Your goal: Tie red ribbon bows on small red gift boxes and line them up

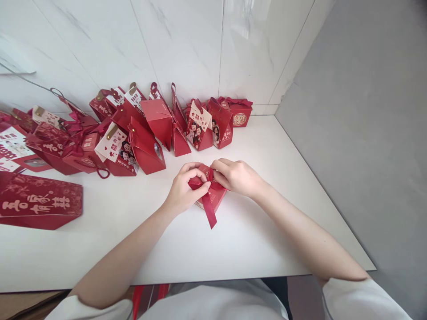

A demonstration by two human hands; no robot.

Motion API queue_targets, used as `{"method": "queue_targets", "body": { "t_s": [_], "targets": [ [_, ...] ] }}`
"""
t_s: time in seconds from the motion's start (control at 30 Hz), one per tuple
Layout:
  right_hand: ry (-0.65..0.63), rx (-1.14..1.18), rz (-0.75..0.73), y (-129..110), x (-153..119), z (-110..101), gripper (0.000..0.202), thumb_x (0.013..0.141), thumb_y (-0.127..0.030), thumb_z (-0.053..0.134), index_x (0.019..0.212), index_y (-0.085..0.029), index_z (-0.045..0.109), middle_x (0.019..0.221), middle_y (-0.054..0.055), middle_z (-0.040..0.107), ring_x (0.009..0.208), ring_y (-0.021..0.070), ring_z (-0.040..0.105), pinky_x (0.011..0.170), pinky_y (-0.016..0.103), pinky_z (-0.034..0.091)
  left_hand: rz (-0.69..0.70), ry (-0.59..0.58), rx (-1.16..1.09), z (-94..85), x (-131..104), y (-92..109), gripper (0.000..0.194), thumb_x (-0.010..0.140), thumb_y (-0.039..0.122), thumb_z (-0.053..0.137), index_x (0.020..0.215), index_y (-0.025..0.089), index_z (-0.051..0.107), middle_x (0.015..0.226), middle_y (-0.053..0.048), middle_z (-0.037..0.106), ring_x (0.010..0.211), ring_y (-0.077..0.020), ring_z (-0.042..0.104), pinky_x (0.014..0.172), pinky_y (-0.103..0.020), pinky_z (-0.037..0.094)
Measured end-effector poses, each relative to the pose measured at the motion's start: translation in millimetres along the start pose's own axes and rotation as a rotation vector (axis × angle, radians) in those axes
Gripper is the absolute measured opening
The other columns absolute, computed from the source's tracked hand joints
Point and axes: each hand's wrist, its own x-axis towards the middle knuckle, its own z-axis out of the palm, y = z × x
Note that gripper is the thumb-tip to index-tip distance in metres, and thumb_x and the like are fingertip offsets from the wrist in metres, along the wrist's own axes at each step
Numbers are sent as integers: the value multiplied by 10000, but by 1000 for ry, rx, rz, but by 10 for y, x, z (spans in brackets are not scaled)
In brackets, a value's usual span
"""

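Note:
A small red gift box [218, 198] rests on the white table in front of me, partly covered by both hands. Red ribbon [209, 211] is gathered over its top, with one loose tail hanging toward me across the front. My left hand [187, 186] pinches the ribbon between thumb and fingers at the box's left side. From the right, my right hand [237, 176] has its fingers curled closed on the ribbon near the top of the box. The ribbon's crossing point lies mostly hidden beneath my fingers.
Several red gift boxes stand along the tiled wall, among them a box with a cream flap [199, 126] and a ribboned box [240, 113]. A long red box [40, 200] lies at left. The white table [267, 240] meets a grey panel [360, 133] at right.

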Motion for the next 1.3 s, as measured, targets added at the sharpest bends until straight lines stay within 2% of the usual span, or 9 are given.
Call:
{"method": "queue_targets", "body": {
  "t_s": [0.13,0.27,0.4,0.67,0.93,1.07,1.17,1.23,1.3],
  "targets": [
    [-2,-76,-92,-51,-12,-92,299,980,-173,370,1120,-238,625,1008,45,718,622,136,568,499,292,284,-6,5,-40,14,-6,-8,95,769,276,694,755,216,621,1247,-62,570,1189,-232,586,1091,-417,446],
    [-70,-157,-188,-43,-23,-129,370,976,-82,321,1058,-193,664,911,73,730,629,149,585,498,322,271,-10,11,-56,17,-10,-5,97,759,262,696,741,214,613,1235,-63,575,1194,-238,583,1086,-418,450],
    [-56,-113,-92,2,-30,-54,311,955,-113,392,1065,-170,677,907,82,739,647,163,606,489,303,284,-34,0,-37,8,-6,6,91,763,276,697,746,215,632,1242,-65,561,1199,-245,581,1101,-428,425],
    [23,162,112,-37,-12,51,259,936,-143,441,958,-196,694,844,66,740,711,185,662,637,284,422,-26,-23,-15,-27,12,0,75,780,269,673,759,220,619,1231,-58,568,1241,-248,552,1116,-427,395],
    [45,269,277,-118,7,91,231,911,-123,415,888,-192,634,769,56,714,617,176,627,610,278,436,-12,-20,11,-19,0,5,68,781,263,667,761,222,615,1220,-59,574,1262,-249,543,1119,-414,397],
    [11,308,329,-132,8,27,211,923,-141,409,904,-206,608,715,39,684,590,173,614,584,276,440,1,-17,3,-36,5,-6,100,786,300,673,766,218,621,1198,-67,592,1245,-257,556,1116,-431,409],
    [-84,427,317,-86,-16,-107,165,942,-229,471,1049,-230,596,870,50,738,722,195,681,651,301,496,-16,-86,-107,-152,41,-26,183,832,401,648,840,220,630,1248,-83,613,1228,-270,578,1080,-443,449],
    [-143,542,271,-30,-36,-207,232,922,-249,525,1149,-253,574,1048,53,738,907,211,702,776,338,533,-40,-120,-191,-281,76,-39,244,882,467,582,907,229,633,1320,-93,610,1260,-286,567,1071,-458,456],
    [-169,650,243,26,-46,-282,287,905,-222,528,1185,-264,573,1220,47,683,1099,217,656,919,381,518,-44,-119,-191,-417,108,-48,276,904,495,538,909,238,638,1358,-88,602,1316,-301,524,1093,-487,430]
  ]
}}
